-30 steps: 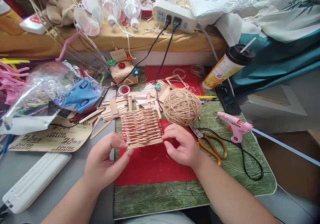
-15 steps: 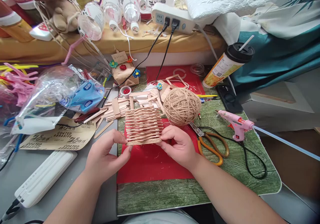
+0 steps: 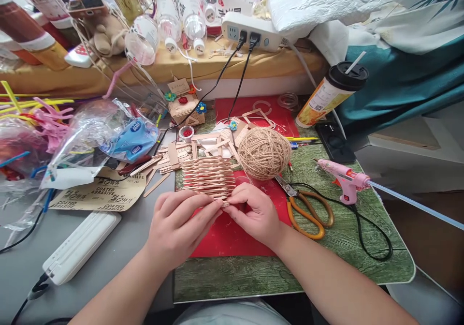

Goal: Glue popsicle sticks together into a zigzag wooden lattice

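Note:
A box-like stack of wooden craft sticks (image 3: 208, 176) is held up over the red sheet (image 3: 232, 240). My right hand (image 3: 255, 214) pinches its lower right corner between thumb and fingers. Across its near side lies my left hand (image 3: 183, 221), fingers pressed together and fingertips meeting the right hand's at that corner. The near lower edge of the stack is partly hidden by the left fingers. Just behind the right hand sits a ball of jute twine (image 3: 264, 152); whether a strand runs from it to the stack, I cannot tell.
Orange-handled scissors (image 3: 308, 214) and a pink glue gun (image 3: 344, 177) with its cord lie at right. Loose craft sticks (image 3: 174, 158), a small decorated stick box (image 3: 186, 110) and sandpaper (image 3: 105, 192) are behind and left. A lidded cup (image 3: 331, 93) stands at back right.
My left hand has left the stack's lower left corner and moved right along its near side to the right hand. The right hand keeps its pinch. The view has shifted slightly.

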`<state>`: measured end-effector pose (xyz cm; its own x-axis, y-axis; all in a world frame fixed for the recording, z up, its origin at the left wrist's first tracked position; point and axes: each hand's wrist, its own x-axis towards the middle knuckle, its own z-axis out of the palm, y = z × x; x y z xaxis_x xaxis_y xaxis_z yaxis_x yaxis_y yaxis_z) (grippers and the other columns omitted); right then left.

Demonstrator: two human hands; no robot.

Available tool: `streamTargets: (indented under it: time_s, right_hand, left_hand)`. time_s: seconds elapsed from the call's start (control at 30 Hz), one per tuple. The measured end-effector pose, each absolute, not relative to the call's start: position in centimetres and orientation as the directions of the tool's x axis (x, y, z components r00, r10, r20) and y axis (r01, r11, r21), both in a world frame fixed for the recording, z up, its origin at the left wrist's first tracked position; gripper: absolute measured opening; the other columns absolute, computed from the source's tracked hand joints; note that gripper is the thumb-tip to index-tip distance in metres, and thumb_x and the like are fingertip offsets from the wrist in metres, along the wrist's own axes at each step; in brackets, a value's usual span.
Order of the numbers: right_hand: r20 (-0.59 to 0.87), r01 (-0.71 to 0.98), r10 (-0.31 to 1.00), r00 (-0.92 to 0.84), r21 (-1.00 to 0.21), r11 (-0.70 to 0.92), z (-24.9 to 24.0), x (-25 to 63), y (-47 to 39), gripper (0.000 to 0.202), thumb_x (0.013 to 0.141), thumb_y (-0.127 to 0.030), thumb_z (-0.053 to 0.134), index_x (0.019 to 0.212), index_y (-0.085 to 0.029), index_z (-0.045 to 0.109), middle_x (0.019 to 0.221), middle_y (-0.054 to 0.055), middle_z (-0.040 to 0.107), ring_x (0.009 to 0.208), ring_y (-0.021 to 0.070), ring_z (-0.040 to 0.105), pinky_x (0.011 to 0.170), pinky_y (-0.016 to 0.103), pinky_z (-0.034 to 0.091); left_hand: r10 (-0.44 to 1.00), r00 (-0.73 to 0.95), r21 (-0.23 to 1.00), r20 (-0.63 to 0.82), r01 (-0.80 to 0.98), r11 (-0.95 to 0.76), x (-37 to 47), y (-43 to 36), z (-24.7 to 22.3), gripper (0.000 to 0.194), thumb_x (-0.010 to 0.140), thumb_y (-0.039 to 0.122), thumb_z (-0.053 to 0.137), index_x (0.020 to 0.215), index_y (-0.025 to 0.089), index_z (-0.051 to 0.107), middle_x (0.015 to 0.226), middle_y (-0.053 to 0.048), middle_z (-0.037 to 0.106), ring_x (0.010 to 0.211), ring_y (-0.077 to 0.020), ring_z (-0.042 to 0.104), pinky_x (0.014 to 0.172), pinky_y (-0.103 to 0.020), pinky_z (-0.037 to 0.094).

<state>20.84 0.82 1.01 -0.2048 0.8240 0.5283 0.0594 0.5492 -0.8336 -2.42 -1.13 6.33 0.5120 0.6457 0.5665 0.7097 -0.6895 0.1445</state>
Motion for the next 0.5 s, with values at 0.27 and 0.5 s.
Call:
streamTargets:
  time_s: [0.27, 0.5]
  right_hand:
    - [0.521, 0.062, 0.83, -0.199, -0.839, 0.541, 1.23, 21.17, 0.54, 0.014, 0.101, -0.019, 0.077, 0.113, -0.025, 0.073, 0.1, 0.006, 0.077, 0.091, 0.019, 0.074, 0.079, 0.033, 0.063]
    - [0.537, 0.059, 0.816, -0.213, -0.827, 0.56, 1.15, 21.03, 0.62, 0.015, 0.102, -0.017, 0.074, 0.111, -0.027, 0.071, 0.099, 0.004, 0.076, 0.089, 0.019, 0.074, 0.079, 0.034, 0.064]
  left_hand:
    - [0.673, 0.493, 0.221, 0.552, 0.691, -0.688, -1.97, -0.45, 6.57, 0.033, 0.093, 0.014, 0.084, 0.121, 0.028, 0.075, 0.111, -0.001, 0.085, 0.108, -0.0255, 0.072, 0.096, -0.045, 0.05]
    - [0.697, 0.482, 0.287, 0.532, 0.671, -0.683, -1.97, -0.25, 6.57, 0.033, 0.092, 0.014, 0.085, 0.12, 0.029, 0.075, 0.113, 0.0, 0.085, 0.109, -0.0242, 0.072, 0.099, -0.045, 0.053]
